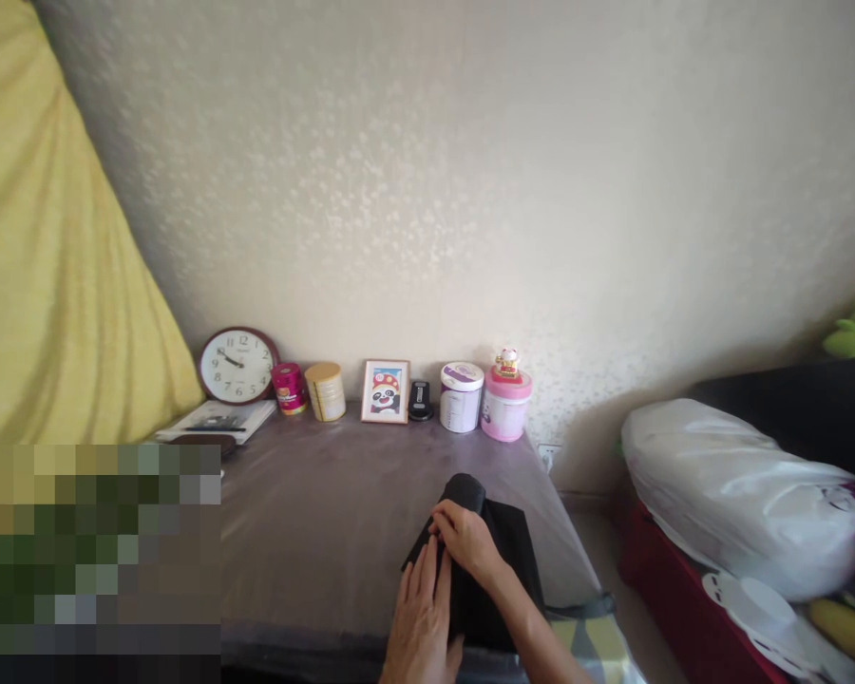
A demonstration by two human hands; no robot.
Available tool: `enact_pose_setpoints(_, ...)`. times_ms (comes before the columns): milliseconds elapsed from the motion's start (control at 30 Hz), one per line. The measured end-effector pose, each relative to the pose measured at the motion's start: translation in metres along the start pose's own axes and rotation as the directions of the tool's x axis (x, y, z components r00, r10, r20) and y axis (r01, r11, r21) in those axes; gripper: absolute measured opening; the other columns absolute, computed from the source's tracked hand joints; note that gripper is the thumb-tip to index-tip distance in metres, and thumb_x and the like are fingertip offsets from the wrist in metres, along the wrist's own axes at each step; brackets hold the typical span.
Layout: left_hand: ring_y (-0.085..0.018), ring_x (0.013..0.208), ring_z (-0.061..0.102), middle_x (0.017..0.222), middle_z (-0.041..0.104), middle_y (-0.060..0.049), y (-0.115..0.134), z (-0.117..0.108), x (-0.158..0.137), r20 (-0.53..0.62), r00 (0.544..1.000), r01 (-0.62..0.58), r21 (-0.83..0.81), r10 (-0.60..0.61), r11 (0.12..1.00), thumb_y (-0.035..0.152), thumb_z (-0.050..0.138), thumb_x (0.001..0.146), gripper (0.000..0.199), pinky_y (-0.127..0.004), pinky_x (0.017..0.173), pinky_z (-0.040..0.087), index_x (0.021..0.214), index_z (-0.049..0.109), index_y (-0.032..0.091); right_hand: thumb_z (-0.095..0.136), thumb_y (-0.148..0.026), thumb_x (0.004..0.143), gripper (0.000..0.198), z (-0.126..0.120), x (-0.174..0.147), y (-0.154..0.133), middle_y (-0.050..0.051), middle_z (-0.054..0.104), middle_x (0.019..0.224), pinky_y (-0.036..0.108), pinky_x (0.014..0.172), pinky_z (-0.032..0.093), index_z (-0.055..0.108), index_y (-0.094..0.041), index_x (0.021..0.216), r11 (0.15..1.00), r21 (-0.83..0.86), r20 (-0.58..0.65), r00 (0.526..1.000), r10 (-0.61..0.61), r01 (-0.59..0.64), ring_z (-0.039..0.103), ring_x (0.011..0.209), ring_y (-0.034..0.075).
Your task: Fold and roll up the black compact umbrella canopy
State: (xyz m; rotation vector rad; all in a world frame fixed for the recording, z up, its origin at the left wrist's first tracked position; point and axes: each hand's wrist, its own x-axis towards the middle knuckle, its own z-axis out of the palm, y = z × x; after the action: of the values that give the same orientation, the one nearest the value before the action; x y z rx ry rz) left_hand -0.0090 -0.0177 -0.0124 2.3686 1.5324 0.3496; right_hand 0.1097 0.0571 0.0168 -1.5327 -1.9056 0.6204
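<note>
A black cloth item (509, 541) with a rounded, thicker far end (465, 489) lies near the front of the table; I cannot tell its exact kind. My left hand (422, 600) rests flat on its left side, fingers stretched out and pointing away from me. Just ahead of those fingertips, my right hand (468, 540) reaches across from the right. Its fingers are bent and closed on the cloth near the rounded end. Part of the cloth is hidden under both hands and the right forearm.
A clock (237, 366), a pink tin (289, 389), a yellow-lidded canister (326, 391), a panda picture frame (386, 391) and two tubs (461, 404) line the wall. Right of the grey-covered table (313, 541) is a white plastic bag (733, 484). A yellow curtain (64, 237) hangs left.
</note>
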Motion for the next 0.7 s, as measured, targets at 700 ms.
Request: enact_pose_setpoints(700, -0.024, 0.137, 0.012, 0.149, 0.007, -0.011, 0.006, -0.002, 0.002, 0.164, 0.982, 0.111, -0.079, -0.097, 0.991, -0.006, 0.038, 0.056, 0.090, -0.037, 0.112, 0.018, 0.140, 0.008, 0.009, 0.037, -0.026, 0.090, 0.031, -0.010, 0.046, 0.053, 0.005, 0.066, 0.109, 0.032, 0.099, 0.032, 0.067, -0.021, 0.092, 0.970, -0.220, -0.188, 0.971, -0.145, 0.102, 0.053, 0.111, 0.020)
